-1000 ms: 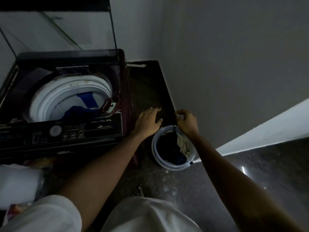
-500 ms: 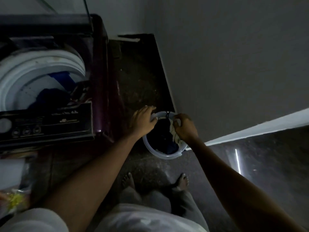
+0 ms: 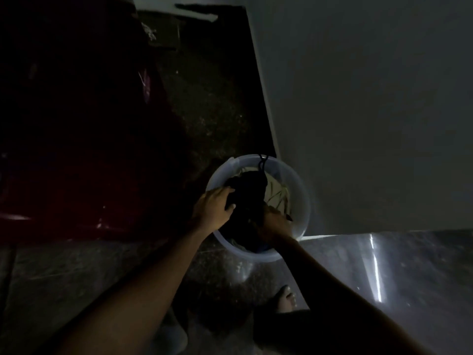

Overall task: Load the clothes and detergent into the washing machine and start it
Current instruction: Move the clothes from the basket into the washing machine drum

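Head view: the scene is dim. One pale round bucket (image 3: 303,201) stands on the floor (image 3: 76,278), close against the foot of the wall (image 3: 358,98). The dark clothes (image 3: 247,193) are heaped inside it, with a pale cloth (image 3: 277,194) showing beneath them on the far right side. A thin dark strap (image 3: 262,161) hangs over the far rim.

Both hands are down in the bucket, one on each flank of the heap. The left hand (image 3: 213,210) comes in over the left rim, and its fingers (image 3: 227,202) curl into the dark fabric, gripping it. The right hand (image 3: 275,224) lies in shadow at the near right of the heap, its fingertips sunk among the cloth. Whether it is grasping or only pressing I cannot tell.

The heap lies directly between the two hands, a little beyond the knuckles. It shows no clear long axis, only a rough run from the far rim toward the near one. Neither hand is plainly nearer.

The washing machine (image 3: 76,149) shows only as a dark red side panel to the left of the bucket. Its opening is out of frame, so the lift will likely have to go upward and leftward.

Counted, there is one bucket, one washing machine, two hands and one bare foot (image 3: 285,299). There is also one dark heap whose separate garments cannot be told apart, and at least one pale cloth. No detergent is visible.
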